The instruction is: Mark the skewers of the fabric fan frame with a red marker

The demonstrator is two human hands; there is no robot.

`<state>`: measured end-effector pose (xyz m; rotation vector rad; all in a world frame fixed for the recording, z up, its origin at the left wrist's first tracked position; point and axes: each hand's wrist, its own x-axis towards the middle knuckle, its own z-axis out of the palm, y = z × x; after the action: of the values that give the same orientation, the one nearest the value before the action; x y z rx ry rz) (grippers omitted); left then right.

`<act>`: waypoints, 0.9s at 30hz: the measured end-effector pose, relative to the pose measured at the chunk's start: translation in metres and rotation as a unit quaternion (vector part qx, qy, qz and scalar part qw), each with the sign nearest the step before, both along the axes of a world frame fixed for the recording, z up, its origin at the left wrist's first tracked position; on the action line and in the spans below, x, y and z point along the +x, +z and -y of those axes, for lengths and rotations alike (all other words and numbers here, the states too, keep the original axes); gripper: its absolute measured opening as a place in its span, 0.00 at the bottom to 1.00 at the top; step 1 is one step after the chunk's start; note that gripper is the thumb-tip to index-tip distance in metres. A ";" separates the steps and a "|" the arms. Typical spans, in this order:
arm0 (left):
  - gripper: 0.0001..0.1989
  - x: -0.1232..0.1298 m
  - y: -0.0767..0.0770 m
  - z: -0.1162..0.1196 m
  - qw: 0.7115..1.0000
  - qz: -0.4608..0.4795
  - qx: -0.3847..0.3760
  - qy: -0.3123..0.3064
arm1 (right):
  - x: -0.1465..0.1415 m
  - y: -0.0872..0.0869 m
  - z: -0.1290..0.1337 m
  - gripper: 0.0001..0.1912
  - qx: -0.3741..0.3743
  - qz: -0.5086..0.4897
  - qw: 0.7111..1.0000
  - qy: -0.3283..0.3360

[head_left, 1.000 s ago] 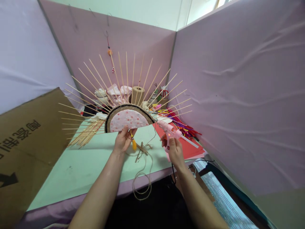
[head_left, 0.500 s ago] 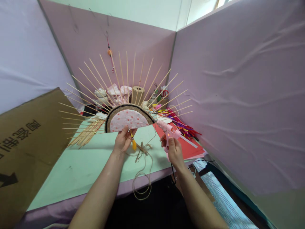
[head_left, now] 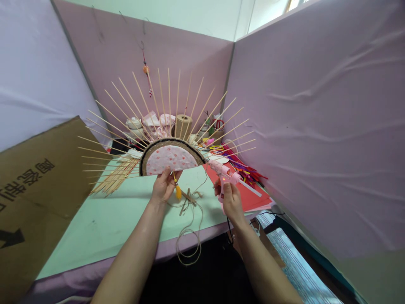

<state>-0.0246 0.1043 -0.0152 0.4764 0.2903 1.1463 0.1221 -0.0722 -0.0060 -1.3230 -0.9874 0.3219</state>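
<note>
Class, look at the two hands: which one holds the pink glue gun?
The right hand: it holds the pink glue gun by its handle, while the left hand holds the half-round panel at its lower edge.

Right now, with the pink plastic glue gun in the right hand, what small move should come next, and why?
Probably a light squeeze of the right hand on the pink glue gun: its nozzle is close to the right corner of the half-round panel with brown rim and pink-dotted middle, its orange light glows, and the left hand holds the panel's lower edge.
</note>
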 end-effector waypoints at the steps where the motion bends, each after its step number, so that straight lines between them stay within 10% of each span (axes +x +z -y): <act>1: 0.03 0.000 0.000 0.000 1.000 -0.001 0.001 0.000 | 0.000 0.000 0.000 0.29 -0.001 0.001 1.000 -0.002; 27: 0.04 0.000 0.004 0.002 1.000 0.006 0.006 0.010 | 0.002 -0.007 0.002 0.29 -0.012 -0.018 1.000 0.005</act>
<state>-0.0248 0.1027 -0.0110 0.4770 0.2787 1.1705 0.1241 -0.0742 -0.0135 -1.3295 -0.9637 0.3655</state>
